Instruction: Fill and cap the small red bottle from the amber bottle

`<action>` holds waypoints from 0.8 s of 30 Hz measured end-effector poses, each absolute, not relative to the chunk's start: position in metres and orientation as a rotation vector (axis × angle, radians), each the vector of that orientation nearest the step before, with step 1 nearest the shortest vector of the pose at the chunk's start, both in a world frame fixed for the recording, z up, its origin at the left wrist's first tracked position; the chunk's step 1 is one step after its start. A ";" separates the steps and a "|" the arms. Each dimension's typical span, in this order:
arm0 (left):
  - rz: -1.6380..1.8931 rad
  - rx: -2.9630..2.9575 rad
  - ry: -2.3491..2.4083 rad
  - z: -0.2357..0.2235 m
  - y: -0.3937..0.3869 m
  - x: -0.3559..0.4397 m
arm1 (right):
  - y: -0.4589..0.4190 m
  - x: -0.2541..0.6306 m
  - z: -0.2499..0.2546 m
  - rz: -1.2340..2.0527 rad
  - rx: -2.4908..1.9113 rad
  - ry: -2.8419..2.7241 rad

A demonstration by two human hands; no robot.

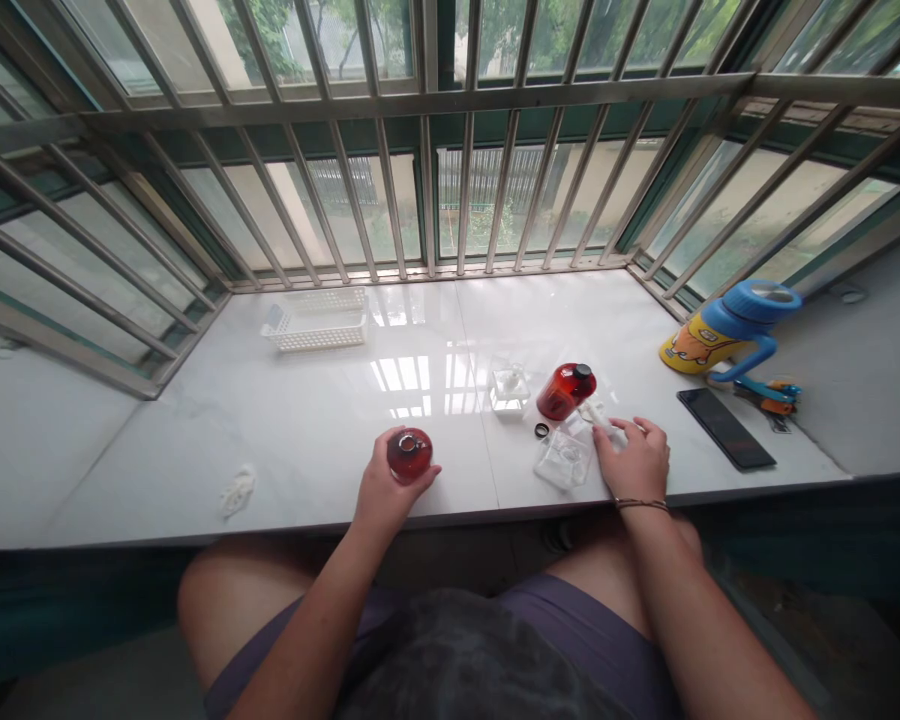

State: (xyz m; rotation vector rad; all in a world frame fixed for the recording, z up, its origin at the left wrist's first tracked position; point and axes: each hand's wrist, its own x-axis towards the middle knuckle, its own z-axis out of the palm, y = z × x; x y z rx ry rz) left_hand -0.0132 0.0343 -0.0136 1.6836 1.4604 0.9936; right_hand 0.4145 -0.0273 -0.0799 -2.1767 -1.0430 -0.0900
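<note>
My left hand point(390, 478) is closed around a red see-through bottle point(411, 456) near the table's front edge. The bottle is upright, and its round mouth shows no cap. My right hand point(634, 458) rests on the table with fingers bent and apart, beside a crumpled white piece point(592, 410) that looks like tissue. Whether its fingertips touch that piece is hard to see. A second red bottle point(562, 392) with a black cap lies tilted just beyond. Close by are a small black ring point(541, 431), a clear plastic piece point(562, 460) and a clear square container point(509, 388).
A white perforated basket point(316, 335) stands at the back left. A crumpled white tissue point(238, 492) lies at the front left. On the right are a black phone point(726, 430), a blue and yellow flask point(720, 330) and an orange-blue object point(776, 395). Metal bars point(420, 105) line the window.
</note>
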 end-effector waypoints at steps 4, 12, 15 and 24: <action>1.010 1.673 1.461 -0.015 0.033 -0.011 | -0.036 0.418 -0.075 -0.064 -2.001 -0.922; 1.011 1.668 1.468 -0.015 0.033 -0.011 | -0.086 0.413 -0.026 0.204 -1.895 -1.095; 1.004 1.660 1.471 -0.016 0.034 -0.011 | -0.101 0.409 0.006 0.215 -1.902 -1.400; 0.988 1.663 1.484 -0.016 0.035 -0.011 | -0.094 0.405 0.060 0.020 -1.994 -1.846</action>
